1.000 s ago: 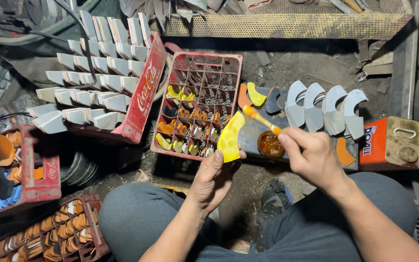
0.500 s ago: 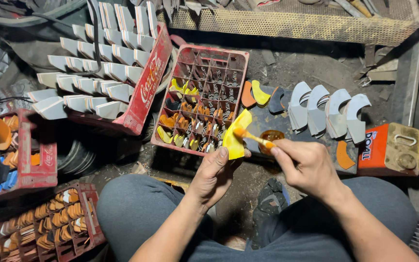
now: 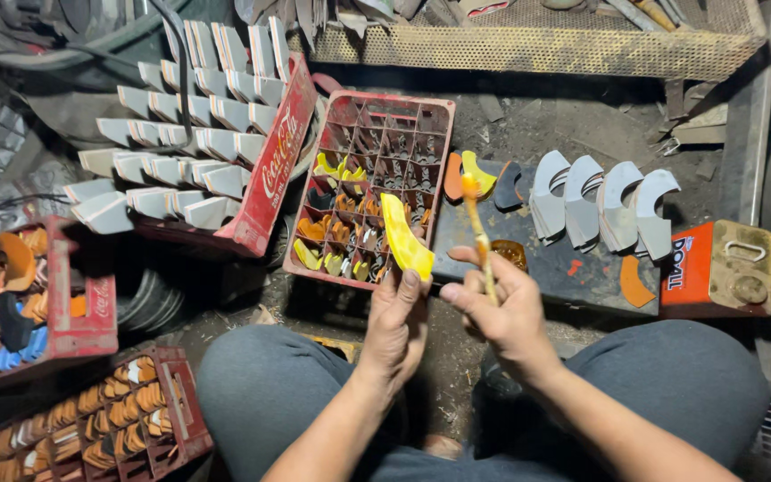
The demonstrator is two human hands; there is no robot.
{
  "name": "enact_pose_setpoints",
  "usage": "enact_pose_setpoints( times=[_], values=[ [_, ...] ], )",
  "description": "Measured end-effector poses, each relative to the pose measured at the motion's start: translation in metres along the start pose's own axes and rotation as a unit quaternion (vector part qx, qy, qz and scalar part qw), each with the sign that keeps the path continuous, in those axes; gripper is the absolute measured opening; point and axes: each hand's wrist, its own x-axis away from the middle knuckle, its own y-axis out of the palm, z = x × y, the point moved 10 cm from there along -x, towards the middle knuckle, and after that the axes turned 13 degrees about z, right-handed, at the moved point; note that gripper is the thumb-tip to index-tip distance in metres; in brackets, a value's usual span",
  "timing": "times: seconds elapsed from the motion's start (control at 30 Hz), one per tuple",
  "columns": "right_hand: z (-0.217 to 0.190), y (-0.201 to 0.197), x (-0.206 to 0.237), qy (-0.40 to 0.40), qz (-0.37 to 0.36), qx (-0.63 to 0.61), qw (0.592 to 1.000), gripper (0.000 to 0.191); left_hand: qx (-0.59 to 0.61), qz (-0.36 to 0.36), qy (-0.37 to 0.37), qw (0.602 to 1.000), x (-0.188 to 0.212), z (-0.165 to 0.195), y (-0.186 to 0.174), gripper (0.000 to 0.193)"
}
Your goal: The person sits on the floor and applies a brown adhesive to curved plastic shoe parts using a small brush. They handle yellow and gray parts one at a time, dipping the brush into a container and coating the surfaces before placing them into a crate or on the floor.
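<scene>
My left hand (image 3: 396, 325) holds a curved yellow piece (image 3: 404, 236) upright by its lower end, in front of a red plastic crate (image 3: 368, 187). My right hand (image 3: 503, 309) grips a thin brush (image 3: 476, 223) with a glue-coated orange tip pointing up, a little to the right of the yellow piece and not touching it. A small jar of amber glue (image 3: 512, 253) sits just behind my right hand on a dark board (image 3: 573, 268).
The red crate's cells hold several yellow and orange pieces. A tilted red crate (image 3: 265, 178) at left carries rows of white pieces (image 3: 180, 152). Grey curved pieces (image 3: 600, 201) stand on the board, beside a red-and-gold tin (image 3: 720, 268). Two more red crates (image 3: 91, 312) of orange pieces sit lower left.
My right hand lifted the brush from the glue jar and turned it tip-up. The left hand raised the yellow piece slightly toward me.
</scene>
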Motion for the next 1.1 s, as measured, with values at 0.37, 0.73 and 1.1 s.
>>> enact_pose_setpoints(
  times=[0.37,0.73,1.1],
  values=[
    [0.007,0.007,-0.001,-0.111,-0.019,0.048,0.992,0.048,-0.020,-0.055,-0.054,0.997,0.013,-0.008,0.013,0.074],
    [-0.008,-0.004,0.001,-0.171,-0.056,0.102,0.978,0.041,-0.155,-0.068,0.021,0.985,0.000,0.000,0.008,0.070],
    [0.013,-0.007,-0.006,-0.039,-0.092,0.004,0.995,0.051,-0.231,-0.129,0.012,0.964,0.002,0.004,0.022,0.102]
  ],
)
